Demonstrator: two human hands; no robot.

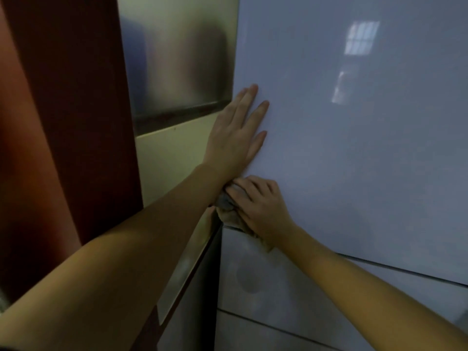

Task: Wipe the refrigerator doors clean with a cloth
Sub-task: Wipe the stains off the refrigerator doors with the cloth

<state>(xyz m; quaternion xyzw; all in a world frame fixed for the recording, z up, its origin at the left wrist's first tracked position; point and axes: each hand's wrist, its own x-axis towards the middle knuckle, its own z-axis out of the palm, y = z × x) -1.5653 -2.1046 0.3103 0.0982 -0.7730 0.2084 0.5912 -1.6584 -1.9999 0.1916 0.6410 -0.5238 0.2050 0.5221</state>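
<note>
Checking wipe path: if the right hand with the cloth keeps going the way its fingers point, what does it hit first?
Likely the left hand or its wrist: the right hand, gripping the cloth, points up-left at the upper door's edge, already nearly touching it.

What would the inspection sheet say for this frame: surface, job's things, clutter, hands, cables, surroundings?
Surface: upper fridge door, pale and glossy, with a window reflection; lower door beneath a seam.
Job's things: cloth, bunched at the upper door's lower left corner.
Clutter: nothing seen.
Hands: left hand flat and open against the upper door's left edge; right hand closed on the cloth, pressing it to the door.
Cables: nothing seen.
Surroundings: steel panel left of the fridge; dark red-brown surface further left.
</note>
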